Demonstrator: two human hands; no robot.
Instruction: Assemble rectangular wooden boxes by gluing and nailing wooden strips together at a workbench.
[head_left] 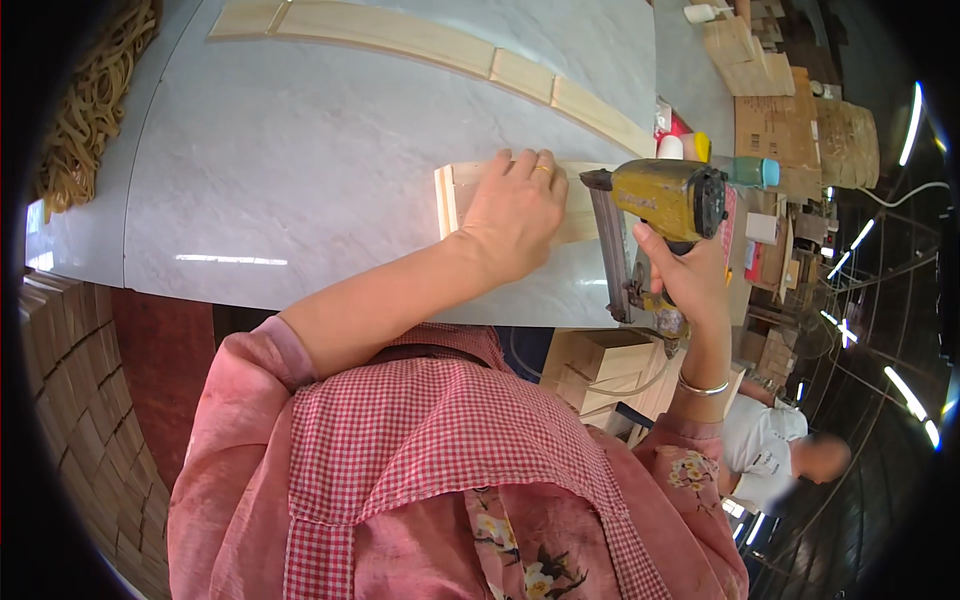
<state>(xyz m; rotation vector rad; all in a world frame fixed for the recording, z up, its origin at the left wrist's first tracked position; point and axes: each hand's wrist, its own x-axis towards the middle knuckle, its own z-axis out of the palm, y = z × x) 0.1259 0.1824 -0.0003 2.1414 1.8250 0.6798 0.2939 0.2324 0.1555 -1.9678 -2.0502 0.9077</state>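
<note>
A small, shallow piece of pale joined wooden boards [447, 195] lies near the front of the grey marbled table [330, 170]. My left hand [515, 210] is bent over it, fingers curled across its far side and pressing it to the tabletop. Much of the wood is hidden under that hand. In my right hand [690, 275] is a yellow and black nail gun [655, 195], gripped by its handle. Its dark nose points left, close to the wood's right end and the fingers of my left hand. Whether the nose touches the wood I cannot tell.
Long thin wooden strips [400, 48] lie across the table's far side. Brown bands [95, 110] hang at the far left, above stacked wooden blocks [90, 400]. Small bottles [755, 172] stand right of the nail gun. Wooden boxes [610, 365] sit below the table edge; a person [765, 445] is at right.
</note>
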